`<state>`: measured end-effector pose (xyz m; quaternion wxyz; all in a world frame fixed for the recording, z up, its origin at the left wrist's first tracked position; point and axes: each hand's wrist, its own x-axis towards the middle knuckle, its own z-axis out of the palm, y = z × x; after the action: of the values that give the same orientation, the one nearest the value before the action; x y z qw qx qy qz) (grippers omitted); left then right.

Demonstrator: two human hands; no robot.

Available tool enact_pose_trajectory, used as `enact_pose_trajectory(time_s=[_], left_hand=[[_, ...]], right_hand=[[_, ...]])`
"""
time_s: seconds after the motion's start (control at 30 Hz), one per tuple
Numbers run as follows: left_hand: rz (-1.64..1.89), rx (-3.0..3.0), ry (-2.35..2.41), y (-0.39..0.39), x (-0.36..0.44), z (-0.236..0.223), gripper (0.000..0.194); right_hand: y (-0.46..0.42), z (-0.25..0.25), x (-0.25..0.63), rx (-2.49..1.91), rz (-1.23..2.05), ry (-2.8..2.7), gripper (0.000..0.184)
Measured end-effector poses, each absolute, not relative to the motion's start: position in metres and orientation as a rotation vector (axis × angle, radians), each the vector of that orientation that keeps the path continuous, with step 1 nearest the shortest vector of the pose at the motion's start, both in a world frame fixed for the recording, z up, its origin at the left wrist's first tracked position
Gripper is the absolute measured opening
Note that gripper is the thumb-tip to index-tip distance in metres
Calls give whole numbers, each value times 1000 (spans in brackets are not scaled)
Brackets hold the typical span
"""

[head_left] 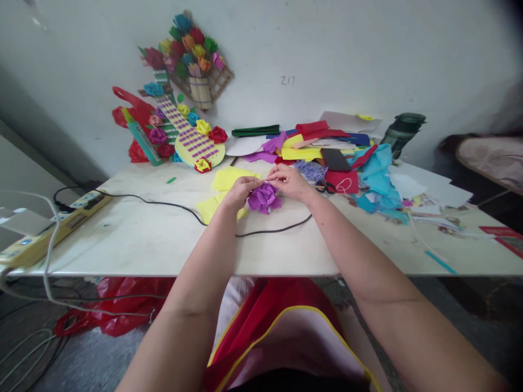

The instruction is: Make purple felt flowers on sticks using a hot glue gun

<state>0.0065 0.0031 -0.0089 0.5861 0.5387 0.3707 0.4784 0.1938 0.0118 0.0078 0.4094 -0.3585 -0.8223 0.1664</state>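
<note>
A purple paper flower (265, 198) with ruffled petals hangs between both hands, just above the white table. On its left side, the fingers of my left hand (244, 189) are pinched at the upper edge. My right hand (289, 181) has its fingertips closed at the top of the same flower, close to the left fingertips. What exactly lies between the right fingertips is too small to tell. Sheets of yellow crepe paper (209, 207) lie under and beside my left hand. Right of my right hand are a heap of shredded lilac paper (310, 170) and scissors (326, 187), partly covered.
A black cable (155, 201) crosses the table from a yellow power strip (77, 218). Coloured paper (304, 152), a dark phone (335, 160) and a dark bottle (402, 133) stand or lie at the back right. A flower-decorated paper guitar (196, 144) leans on the wall.
</note>
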Motion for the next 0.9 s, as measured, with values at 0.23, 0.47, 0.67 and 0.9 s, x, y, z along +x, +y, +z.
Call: enact_pose_trajectory(time_s=[0.23, 0.47, 0.67, 0.9], left_hand=[[1129, 1190, 871, 1, 6, -6, 16], [1104, 1181, 872, 3, 5, -7, 20], [1080, 1210, 870, 1, 4, -6, 19], [1076, 1202, 866, 2, 3, -7, 16]], right_hand=[[16, 7, 201, -974, 379, -2124, 16], [20, 4, 205, -971, 354, -2203, 18], [20, 3, 206, -980, 236, -2238, 18], [9, 9, 202, -1008, 70, -2227, 15]])
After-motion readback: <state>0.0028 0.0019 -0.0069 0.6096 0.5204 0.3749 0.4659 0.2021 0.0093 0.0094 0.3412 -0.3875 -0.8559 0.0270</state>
